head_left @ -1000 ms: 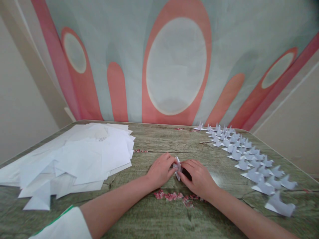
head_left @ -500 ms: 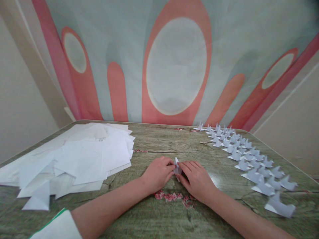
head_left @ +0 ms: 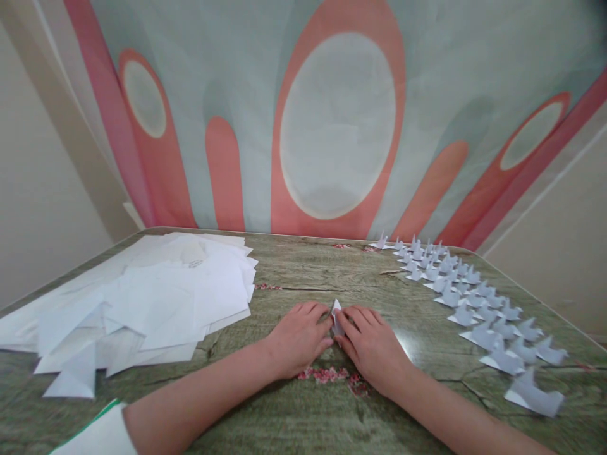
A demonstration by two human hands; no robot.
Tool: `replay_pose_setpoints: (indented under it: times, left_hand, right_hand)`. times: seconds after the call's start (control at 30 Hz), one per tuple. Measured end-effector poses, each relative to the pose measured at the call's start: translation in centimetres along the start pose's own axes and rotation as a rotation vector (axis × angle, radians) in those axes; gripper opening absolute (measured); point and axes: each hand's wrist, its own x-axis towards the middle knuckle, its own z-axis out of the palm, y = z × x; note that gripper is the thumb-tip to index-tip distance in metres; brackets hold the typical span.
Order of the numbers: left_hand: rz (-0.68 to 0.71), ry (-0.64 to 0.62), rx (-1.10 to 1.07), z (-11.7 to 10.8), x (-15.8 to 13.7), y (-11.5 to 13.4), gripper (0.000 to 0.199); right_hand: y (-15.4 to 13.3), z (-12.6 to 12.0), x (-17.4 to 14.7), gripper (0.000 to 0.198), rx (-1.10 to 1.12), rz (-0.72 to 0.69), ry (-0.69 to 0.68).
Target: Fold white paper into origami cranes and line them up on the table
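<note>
A small piece of folded white paper (head_left: 337, 318) lies at the middle of the table, its pointed tip facing away from me. From the left, my left hand (head_left: 302, 336) has its thumb and fingers closed on the paper's edge. My right hand (head_left: 372, 344) grips the opposite side, thumb near the lower end and fingertips over the fold. Both hands cover most of the paper, so its lower part is hidden. Off to the right stand several folded paper birds (head_left: 535, 395) in rows, apart from my hands.
A spread pile of white paper sheets (head_left: 161, 297) covers the table's left side, with a folded triangular piece (head_left: 76, 376) at its near edge. The wood-patterned table (head_left: 303, 265) meets a wall covering (head_left: 251, 126) with pink shapes at the back.
My left hand has slid slightly toward me along the paper, its fingers lower. My right fingertips have moved a little left over the fold. The sheets and birds stay put.
</note>
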Motion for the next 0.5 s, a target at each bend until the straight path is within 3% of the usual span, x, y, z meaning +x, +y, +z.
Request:
replay_pose_setpoints:
  times: [0.37,0.5]
  left_hand:
    - [0.109,-0.029,-0.143,-0.9,0.3,-1.2,0.025]
    - [0.028,0.019,-0.163,-0.8,0.1,-1.4,0.024]
  right_hand:
    - [0.4,0.3,0.0,0.037,0.090,-0.001,-0.047]
    - [0.4,0.2,0.1,0.037,0.092,-0.001,-0.053]
